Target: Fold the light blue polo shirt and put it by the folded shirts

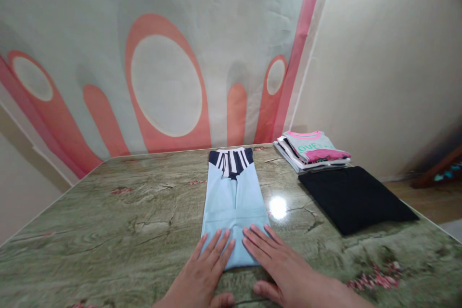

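Note:
A light blue garment (231, 197) with a navy and white striped top end lies folded into a long narrow strip in front of me. Its striped end points away, toward the wall. My left hand (204, 269) rests flat on the near left part of the cloth, fingers stretched out. On the near right part lies my right hand (272, 260), its fingers also extended, the thumb over the table. Neither hand grips the fabric. The near edge of the garment shows between the two hands.
A folded black cloth (355, 199) lies on the marble-patterned table (119, 226) to the right. Behind it sits a stack of folded clothes (312, 154), a grey and pink shirt on top. A wall with a printed banner (224, 57) stands at the table's far edge.

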`<state>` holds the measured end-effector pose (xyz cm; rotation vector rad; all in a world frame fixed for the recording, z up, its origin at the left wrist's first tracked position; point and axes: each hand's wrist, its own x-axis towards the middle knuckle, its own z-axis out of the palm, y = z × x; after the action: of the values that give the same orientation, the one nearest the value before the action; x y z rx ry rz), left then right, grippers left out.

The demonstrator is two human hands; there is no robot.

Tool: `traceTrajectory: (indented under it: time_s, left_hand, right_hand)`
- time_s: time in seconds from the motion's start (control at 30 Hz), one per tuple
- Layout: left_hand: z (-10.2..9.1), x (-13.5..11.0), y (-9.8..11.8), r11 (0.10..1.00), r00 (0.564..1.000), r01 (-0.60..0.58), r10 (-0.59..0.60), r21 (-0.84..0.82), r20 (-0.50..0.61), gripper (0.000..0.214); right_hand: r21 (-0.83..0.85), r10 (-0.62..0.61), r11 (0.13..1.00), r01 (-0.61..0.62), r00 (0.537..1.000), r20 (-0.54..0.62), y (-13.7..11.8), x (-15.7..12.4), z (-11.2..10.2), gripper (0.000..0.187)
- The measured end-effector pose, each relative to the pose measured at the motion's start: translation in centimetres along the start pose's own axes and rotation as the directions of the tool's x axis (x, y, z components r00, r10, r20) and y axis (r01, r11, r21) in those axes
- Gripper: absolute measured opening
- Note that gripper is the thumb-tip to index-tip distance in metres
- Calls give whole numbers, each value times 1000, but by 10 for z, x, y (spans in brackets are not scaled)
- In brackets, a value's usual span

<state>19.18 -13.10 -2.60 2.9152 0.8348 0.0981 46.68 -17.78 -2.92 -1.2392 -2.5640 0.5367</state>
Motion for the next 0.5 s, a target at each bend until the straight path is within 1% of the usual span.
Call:
traceTrajectory:
  time_s: [0.03, 0.1, 0.2, 0.27, 0.33, 0.4, 0.5]
  left_hand:
    - [2, -1, -6, 1000, 1000, 1, -1, 3, 6, 84]
    - [6, -4, -18, 1000, 1000, 11, -10, 17, -6, 81]
    - [16, -6, -32, 994, 998, 54, -51, 94, -41, 62]
    - [24, -4, -35, 985, 996, 75, -66, 156, -61, 61]
    - [29, 1, -34, 978, 994, 82, -67, 192, -84, 66]
    - [28, 9, -32, 977, 993, 87, -68, 195, -100, 67]
    - [14, 23, -35, 987, 991, 88, -73, 132, -115, 65]
  right_hand:
    - [9, 22, 1000, -22, 1000, 1, 4, 0, 2, 74]
    - [-2, 73, 997, -74, 997, -40, 12, -1, 5, 73]
    - [-80, 144, 985, -154, 982, -119, 20, 2, 9, 62]
    - [-142, 139, 977, -161, 979, -149, 20, 6, 10, 57]
    - [-194, 116, 969, -150, 977, -179, 17, 11, 10, 57]
    - [-239, 102, 959, -153, 972, -211, 14, 17, 9, 55]
    - [-278, 109, 943, -181, 960, -257, 19, 27, 5, 43]
